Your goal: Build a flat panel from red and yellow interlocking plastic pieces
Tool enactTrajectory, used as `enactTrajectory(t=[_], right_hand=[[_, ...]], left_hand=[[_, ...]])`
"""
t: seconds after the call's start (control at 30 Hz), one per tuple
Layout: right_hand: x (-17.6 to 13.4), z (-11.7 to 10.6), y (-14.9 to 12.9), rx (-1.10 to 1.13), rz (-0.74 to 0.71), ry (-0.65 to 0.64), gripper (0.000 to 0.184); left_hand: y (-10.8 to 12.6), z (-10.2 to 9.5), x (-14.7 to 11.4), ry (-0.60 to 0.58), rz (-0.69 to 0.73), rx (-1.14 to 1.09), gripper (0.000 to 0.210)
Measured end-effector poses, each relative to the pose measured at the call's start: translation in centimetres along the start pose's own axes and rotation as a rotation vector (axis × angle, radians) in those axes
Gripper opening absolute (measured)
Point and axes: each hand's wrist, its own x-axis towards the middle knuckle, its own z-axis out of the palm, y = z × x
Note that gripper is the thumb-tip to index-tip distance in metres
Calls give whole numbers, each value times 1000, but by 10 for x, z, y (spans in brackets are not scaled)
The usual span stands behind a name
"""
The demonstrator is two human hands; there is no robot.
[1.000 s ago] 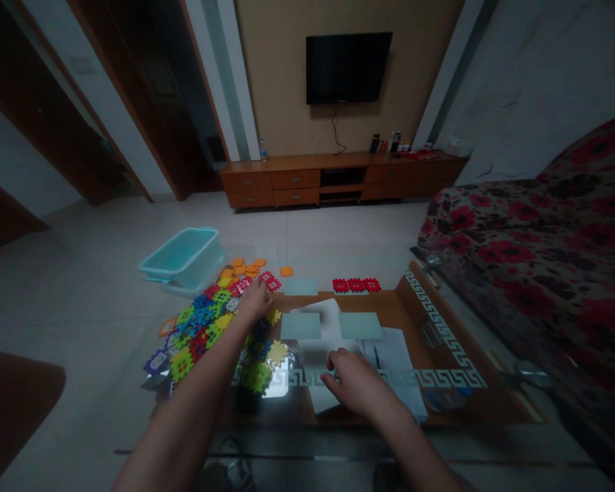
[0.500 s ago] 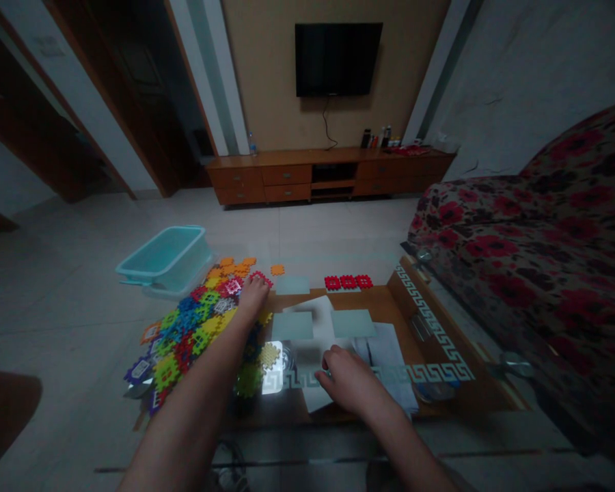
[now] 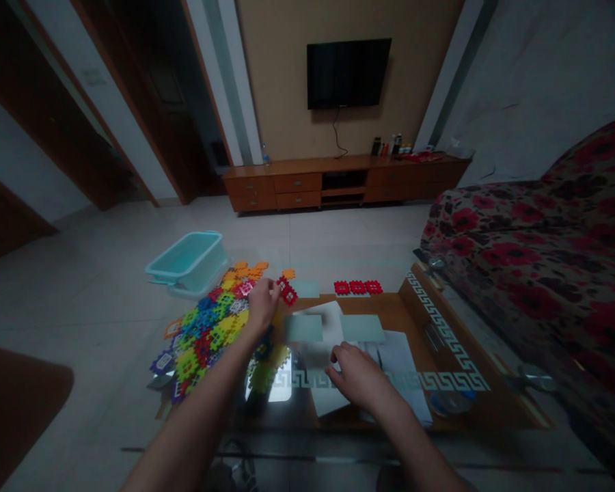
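Note:
My left hand point(image 3: 263, 303) is closed on a red interlocking plastic piece point(image 3: 288, 292), which is tilted up at the far side of the heap. Beneath and beside that wrist spreads a pile of colourful interlocking pieces point(image 3: 220, 307) in green, blue, yellow, red and orange. Over the middle of the glass table point(image 3: 307, 403), my right hand point(image 3: 356, 372) hovers or rests, I cannot tell which. Its fingers are loosely bent, the thumb stands apart, and nothing shows in it. Three red pieces point(image 3: 357, 288) lie in a row near the table's far edge.
A turquoise basket point(image 3: 187, 263) stands beyond the pile on the left. Papers point(image 3: 397, 359) lie under the glass. A flowered sofa point(image 3: 538, 260) borders the right side. Farther back are a wooden TV cabinet point(image 3: 297, 184) and a wall-mounted television point(image 3: 348, 73).
My left hand has lifted the red piece from the pile's far edge and moved slightly right. My right hand keeps much the same pose. The whole view has shifted a little.

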Motion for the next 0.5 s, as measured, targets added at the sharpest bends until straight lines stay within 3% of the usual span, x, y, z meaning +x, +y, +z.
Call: enactTrajectory(t=[0.1,0.23,0.33,0.5], right_hand=[[4,2,0,123,-5,147,25],[14,8,-5,602,42,334,50],[19,10,-13,955,108,325,65],[18,3,-20,1302,113,213,53]], left_hand=[[14,-8,-20,37,-102,-196,29],[37,-12,-55,-38,-216,-488,33],[51,-13,-84,-175,-463,-986,32],[59,-15,-115,-216,-561,-1177,31]])
